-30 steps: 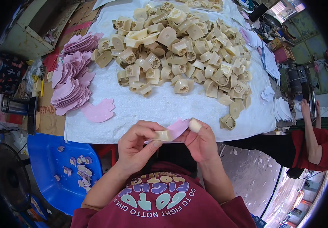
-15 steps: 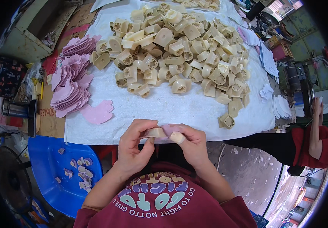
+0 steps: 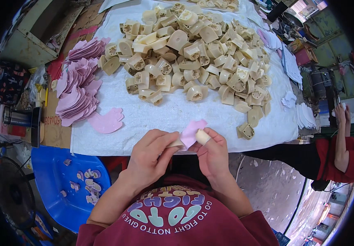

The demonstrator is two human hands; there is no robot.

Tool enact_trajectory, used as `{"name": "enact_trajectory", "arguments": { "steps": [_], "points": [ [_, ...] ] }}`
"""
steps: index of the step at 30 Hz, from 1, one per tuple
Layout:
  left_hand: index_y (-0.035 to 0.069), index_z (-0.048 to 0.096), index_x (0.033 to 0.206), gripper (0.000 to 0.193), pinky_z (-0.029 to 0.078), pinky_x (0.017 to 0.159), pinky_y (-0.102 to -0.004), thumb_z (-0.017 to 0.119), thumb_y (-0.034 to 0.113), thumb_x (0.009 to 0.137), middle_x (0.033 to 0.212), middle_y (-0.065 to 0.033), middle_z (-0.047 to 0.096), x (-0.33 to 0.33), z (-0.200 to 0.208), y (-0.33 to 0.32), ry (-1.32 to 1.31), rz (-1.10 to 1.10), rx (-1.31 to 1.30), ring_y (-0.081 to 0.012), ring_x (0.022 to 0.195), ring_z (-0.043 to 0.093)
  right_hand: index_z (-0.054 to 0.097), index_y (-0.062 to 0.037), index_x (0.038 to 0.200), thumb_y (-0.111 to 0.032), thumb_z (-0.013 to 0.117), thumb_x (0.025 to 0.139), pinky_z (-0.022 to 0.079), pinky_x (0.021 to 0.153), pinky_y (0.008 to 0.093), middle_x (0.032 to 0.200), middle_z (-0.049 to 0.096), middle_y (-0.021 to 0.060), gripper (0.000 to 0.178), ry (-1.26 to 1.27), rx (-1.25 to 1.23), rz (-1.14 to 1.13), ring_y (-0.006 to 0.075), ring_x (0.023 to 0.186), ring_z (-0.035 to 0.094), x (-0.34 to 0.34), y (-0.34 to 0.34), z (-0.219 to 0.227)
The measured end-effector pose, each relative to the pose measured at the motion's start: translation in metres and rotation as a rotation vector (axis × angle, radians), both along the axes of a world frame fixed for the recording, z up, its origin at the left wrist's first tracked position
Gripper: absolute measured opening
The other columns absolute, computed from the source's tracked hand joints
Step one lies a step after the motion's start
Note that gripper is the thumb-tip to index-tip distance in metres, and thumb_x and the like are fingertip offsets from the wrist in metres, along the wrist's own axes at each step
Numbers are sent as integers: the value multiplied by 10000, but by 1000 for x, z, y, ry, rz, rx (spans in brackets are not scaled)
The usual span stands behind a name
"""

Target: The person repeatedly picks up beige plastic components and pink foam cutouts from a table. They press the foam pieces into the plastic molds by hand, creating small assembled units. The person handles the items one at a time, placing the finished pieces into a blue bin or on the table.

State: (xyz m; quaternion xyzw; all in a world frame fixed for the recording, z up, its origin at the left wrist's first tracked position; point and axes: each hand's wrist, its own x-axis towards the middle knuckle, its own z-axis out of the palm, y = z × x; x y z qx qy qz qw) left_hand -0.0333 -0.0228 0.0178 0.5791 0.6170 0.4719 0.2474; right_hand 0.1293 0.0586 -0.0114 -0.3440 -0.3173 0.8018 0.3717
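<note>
One pink piece (image 3: 191,134) against a cream block (image 3: 176,143)

Both are at the white sheet's (image 3: 144,119) near edge: left hand (image 3: 152,152) pinching the block, right hand (image 3: 213,153) gripping the piece by thumb and fingers; beyond, I see heaped cream parts (image 3: 191,51) and, leftward, pink stacks (image 3: 76,80)

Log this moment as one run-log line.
left hand: holds beige block | right hand: at pink piece, grip unclear | ahead: beige block heap on white sheet | left side: blue basin
</note>
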Motion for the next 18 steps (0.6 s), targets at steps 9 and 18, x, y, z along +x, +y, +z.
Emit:
{"name": "enact_trajectory", "arguments": {
  "steps": [9, 18],
  "points": [
    [56, 569, 1124, 228, 541, 825, -365, 612, 79, 901, 1086, -127, 634, -6, -24, -10, -1141, 293, 250, -258, 975, 643, 593, 1, 1069, -140, 542, 935, 553, 808, 439, 1002, 662, 130, 201, 219, -201, -30, 268, 895, 672, -6, -6, 0],
    [59, 553, 1158, 262, 521, 879, -376, 594, 40, 899, 1096, -123, 618, -3, -27, -7, -1295, 271, 178, -251, 1024, 624, 561, 5, 1119, -172, 539, 944, 532, 856, 436, 1047, 647, 143, 249, 214, -203, -108, 266, 953, 657, -7, -10, -6]
  ]
}}
